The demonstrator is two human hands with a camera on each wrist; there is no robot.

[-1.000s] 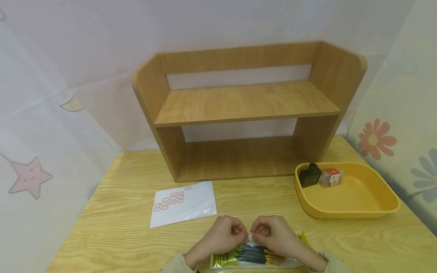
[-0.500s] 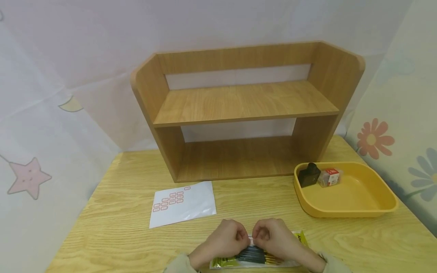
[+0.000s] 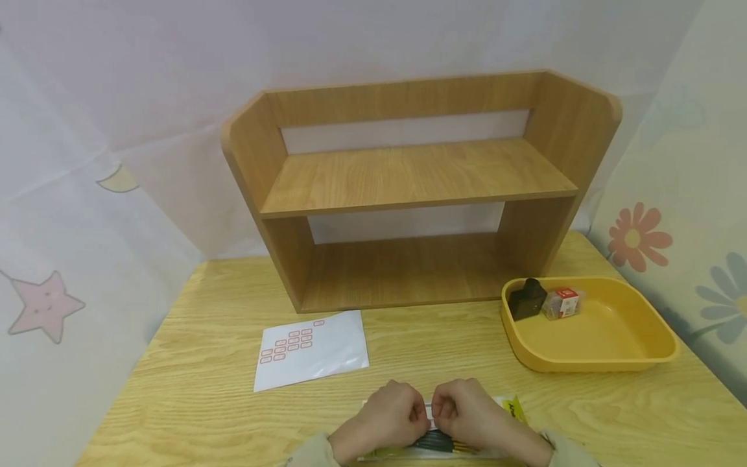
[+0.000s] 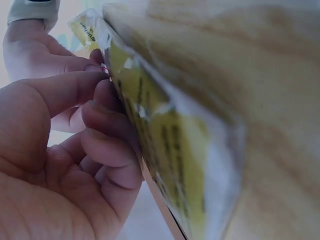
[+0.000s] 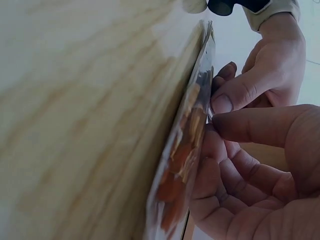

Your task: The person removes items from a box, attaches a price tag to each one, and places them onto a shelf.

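Two bare hands are meeting near the table's close edge in the head view: the left hand [image 3: 390,416] and the right hand [image 3: 471,416] are pinching the upper edge of a flat, clear-and-yellow plastic packet [image 3: 433,441]. The packet is resting on a yellowish wood-grain table [image 3: 198,376], dark slender sticks showing through its film between the hands. A white paper sheet with red-outlined boxes [image 3: 332,357] is lying to the left, and a two-tier brown wooden shelf [image 3: 420,172] is standing behind. At right, a rounded yellow plastic tray [image 3: 613,334] is holding a black squarish object with a short neck [image 3: 527,301] and a clear box with a red-and-white label [image 3: 563,304].

In the left wrist view, the left thumb and fingers are closing together on the edge beside the packet's printed yellow face.

In the right wrist view, the right hand is likewise clamping that edge, with orange-brown shapes showing through the clear film.
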